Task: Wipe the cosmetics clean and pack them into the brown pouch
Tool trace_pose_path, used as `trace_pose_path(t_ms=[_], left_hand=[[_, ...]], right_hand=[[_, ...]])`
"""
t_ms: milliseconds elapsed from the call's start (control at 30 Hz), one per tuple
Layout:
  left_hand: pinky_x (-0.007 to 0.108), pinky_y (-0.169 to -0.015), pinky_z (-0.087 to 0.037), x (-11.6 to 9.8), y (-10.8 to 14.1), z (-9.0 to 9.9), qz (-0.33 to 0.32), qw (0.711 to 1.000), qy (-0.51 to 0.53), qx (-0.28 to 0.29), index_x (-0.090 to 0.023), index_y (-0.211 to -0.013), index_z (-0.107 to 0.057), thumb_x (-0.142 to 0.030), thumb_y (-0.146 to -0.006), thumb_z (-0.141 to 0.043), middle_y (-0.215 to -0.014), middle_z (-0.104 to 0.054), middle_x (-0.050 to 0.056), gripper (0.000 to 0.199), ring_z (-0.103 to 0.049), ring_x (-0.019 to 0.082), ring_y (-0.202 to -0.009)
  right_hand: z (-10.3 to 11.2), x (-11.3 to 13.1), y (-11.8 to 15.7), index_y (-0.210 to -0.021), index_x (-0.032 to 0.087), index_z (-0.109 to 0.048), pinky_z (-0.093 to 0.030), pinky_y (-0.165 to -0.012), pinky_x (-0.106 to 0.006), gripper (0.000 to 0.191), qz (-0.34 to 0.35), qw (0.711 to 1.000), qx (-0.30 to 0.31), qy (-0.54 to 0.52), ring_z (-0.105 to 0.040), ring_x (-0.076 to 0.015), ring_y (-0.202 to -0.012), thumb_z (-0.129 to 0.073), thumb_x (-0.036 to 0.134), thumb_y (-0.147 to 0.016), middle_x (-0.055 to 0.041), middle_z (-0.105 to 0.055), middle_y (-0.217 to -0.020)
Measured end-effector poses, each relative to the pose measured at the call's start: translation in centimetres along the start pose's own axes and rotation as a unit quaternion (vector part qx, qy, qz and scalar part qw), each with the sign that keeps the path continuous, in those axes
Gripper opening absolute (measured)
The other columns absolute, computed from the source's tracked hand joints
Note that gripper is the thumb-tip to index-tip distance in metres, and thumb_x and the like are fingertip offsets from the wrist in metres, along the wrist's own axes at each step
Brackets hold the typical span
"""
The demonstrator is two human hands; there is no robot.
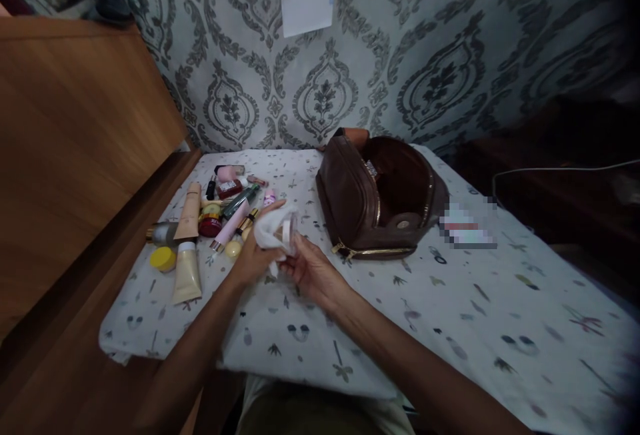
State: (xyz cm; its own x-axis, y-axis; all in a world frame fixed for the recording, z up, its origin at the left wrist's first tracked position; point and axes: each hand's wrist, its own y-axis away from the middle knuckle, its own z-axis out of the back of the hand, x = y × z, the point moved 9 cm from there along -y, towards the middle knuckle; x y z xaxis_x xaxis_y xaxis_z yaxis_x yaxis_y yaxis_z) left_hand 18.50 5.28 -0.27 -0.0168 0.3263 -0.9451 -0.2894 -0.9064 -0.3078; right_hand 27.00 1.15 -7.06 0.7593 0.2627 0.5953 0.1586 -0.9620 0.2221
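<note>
Between my hands, over the middle of the table, is a small clear round container (293, 232) beside a crumpled white tissue (269, 227). My left hand (256, 255) is wrapped round the tissue, its index finger stretched along the far side. The fingers of my right hand (313, 268) pinch the clear container from the right. Close by on the left lie a pink tube (233, 223), a gold and black item (248, 220) and a small round yellow item (233, 248). A brown bag (350, 202) stands unzipped to the right, its dark inside showing.
Several cosmetics, among them a beige tube (190, 212), a cream tube (187, 275) and a yellow-lidded jar (163, 259), lie on the left of the patterned cloth (300, 362). A wooden cabinet (85, 122) borders the left. A blurred packet (467, 227) lies right of the bag.
</note>
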Motion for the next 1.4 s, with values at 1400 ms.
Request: trace_pose_path(t_ms=[1400], left_hand=[[0.044,-0.118,-0.03,-0.9,0.1,0.2,-0.136,0.983,-0.125,-0.013,-0.02,-0.135,-0.058,-0.041,-0.088,-0.06,-0.136,-0.06,0.013,0.052,-0.047,0.028,-0.136]], right_hand=[[-0.9,2.4,0.6,-0.092,0.02,-0.074,-0.054,-0.072,-0.027,0.047,0.061,0.998,0.016,0.03,-0.064,-0.015,-0.078,-0.082,0.058,-0.066,-0.0037,-0.074,-0.093]])
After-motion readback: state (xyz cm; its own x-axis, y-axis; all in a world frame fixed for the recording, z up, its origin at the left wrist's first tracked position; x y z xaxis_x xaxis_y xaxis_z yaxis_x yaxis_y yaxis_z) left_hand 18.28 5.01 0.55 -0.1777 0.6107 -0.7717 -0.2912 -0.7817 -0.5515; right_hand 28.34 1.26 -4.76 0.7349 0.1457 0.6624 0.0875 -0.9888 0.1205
